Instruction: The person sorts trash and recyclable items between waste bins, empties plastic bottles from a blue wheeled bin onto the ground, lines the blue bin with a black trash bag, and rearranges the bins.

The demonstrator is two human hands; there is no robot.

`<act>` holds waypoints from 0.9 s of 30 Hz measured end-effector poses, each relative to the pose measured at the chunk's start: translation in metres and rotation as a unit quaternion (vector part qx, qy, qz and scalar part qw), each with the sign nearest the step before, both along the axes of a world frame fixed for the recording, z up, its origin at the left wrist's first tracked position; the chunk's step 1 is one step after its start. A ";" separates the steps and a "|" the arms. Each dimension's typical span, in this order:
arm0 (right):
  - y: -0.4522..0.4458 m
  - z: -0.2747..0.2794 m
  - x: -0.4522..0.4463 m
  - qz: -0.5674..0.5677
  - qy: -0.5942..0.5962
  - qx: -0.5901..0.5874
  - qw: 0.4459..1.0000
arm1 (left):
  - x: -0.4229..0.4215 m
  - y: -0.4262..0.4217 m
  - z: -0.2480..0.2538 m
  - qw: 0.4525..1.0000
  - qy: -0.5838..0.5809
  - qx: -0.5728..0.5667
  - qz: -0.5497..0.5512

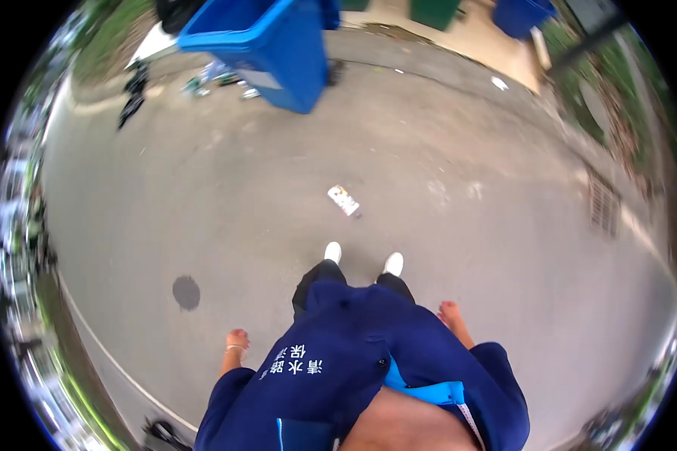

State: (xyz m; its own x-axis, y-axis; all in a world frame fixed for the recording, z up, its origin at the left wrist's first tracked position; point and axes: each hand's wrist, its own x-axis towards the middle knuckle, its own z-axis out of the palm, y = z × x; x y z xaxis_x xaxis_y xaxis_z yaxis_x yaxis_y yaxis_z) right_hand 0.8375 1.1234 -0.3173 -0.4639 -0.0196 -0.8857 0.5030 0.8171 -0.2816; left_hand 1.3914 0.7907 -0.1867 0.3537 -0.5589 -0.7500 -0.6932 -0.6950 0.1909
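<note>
My left hand (238, 339) hangs beside my body on the left of the view, over the grey road, with a thin band at the wrist. On the right, my right hand (450, 312) hangs beside the dark blue jacket (353, 331). Both hands are small and blurred, so their fingers and anything in them cannot be made out. A flat, white, printed piece of litter (343, 201) lies on the road ahead of my white shoes (332, 253), away from both hands.
A large blue bin (278, 64) stands at the upper left, with litter (217, 77) beside it and a black bag (133, 94) farther left. Another blue bin (520, 16) is at the upper right. A drain grate (603, 205) lies by the right kerb.
</note>
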 end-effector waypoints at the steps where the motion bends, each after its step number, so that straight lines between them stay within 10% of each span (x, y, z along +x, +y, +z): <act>1: -0.006 0.007 -0.016 0.033 0.014 0.013 0.999 | -0.013 0.034 0.012 0.993 -0.054 0.000 -0.101; 2: -0.019 0.019 -0.033 0.062 0.031 0.029 0.997 | 0.005 0.067 -0.011 0.946 -0.133 -0.012 -0.295; 10: -0.204 0.052 -0.082 0.201 0.088 -0.052 0.974 | -0.046 0.086 -0.003 0.985 0.125 0.018 -0.119; 19: -0.402 0.095 -0.009 0.357 0.060 -0.204 0.910 | 0.031 -0.059 0.006 0.983 0.013 -0.158 -0.090; 27: -0.435 0.086 -0.024 0.534 0.069 -0.006 0.843 | 0.100 -0.097 -0.018 0.980 -0.009 -0.198 -0.023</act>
